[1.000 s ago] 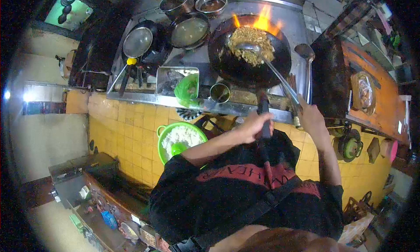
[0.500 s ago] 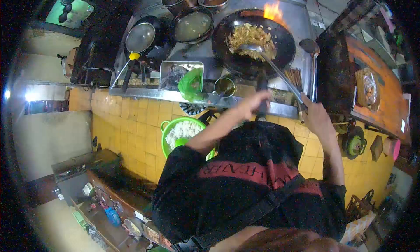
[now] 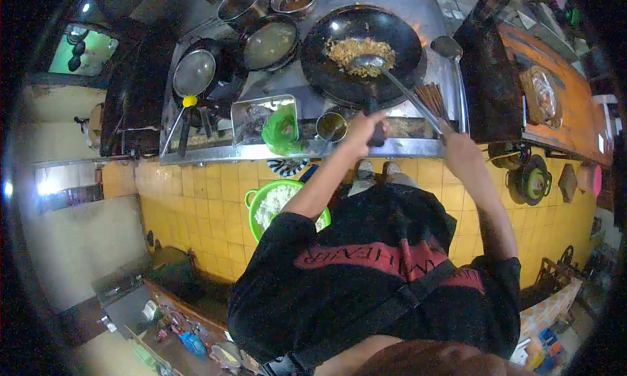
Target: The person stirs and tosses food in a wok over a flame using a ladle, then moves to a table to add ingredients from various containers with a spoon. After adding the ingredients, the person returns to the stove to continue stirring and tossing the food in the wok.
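A large black wok (image 3: 405,49) sits on the steel stove, tilted slightly, with browned food in small pieces (image 3: 349,49) in it. My left hand (image 3: 364,129) is closed around the wok's dark handle (image 3: 373,101) at the stove's front edge. My right hand (image 3: 460,152) grips the far end of a long metal ladle (image 3: 411,96). The ladle's round bowl rests in the food near the middle of the wok. Beside the ladle's shaft lies a bundle of thin brown sticks (image 3: 431,98).
Left of the wok stand a pan of cloudy liquid (image 3: 271,43), pots, a strainer (image 3: 194,72), a metal tray (image 3: 245,124) with a green bag (image 3: 279,129), and a metal cup (image 3: 332,126). Another ladle (image 3: 447,47) lies right. A green basin of white rice (image 3: 255,196) stands below.
The wok has come down and lies flatter. Its tall flame has shrunk to a faint glow at the right rim. The food has gathered around the ladle's bowl, and the view has shifted slightly.
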A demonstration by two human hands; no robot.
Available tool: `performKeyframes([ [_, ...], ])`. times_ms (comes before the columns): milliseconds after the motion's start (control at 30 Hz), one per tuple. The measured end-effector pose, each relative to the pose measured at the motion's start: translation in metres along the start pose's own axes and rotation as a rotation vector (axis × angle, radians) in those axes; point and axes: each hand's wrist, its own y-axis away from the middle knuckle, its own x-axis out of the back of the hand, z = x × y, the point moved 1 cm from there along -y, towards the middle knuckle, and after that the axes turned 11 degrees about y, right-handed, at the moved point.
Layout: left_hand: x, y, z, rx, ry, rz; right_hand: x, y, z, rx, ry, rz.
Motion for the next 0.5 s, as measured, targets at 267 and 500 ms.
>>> performKeyframes([
  [267, -0.004, 0.025, -0.004, 0.099, -0.167, -0.031, 0.019, 0.019, -0.004, 0.075, -0.096, 0.051],
  [500, -0.03, 0.07, -0.034, 0.133, -0.118, -0.006, -0.016, 0.004, -0.017, -0.148, -0.051, -0.044],
])
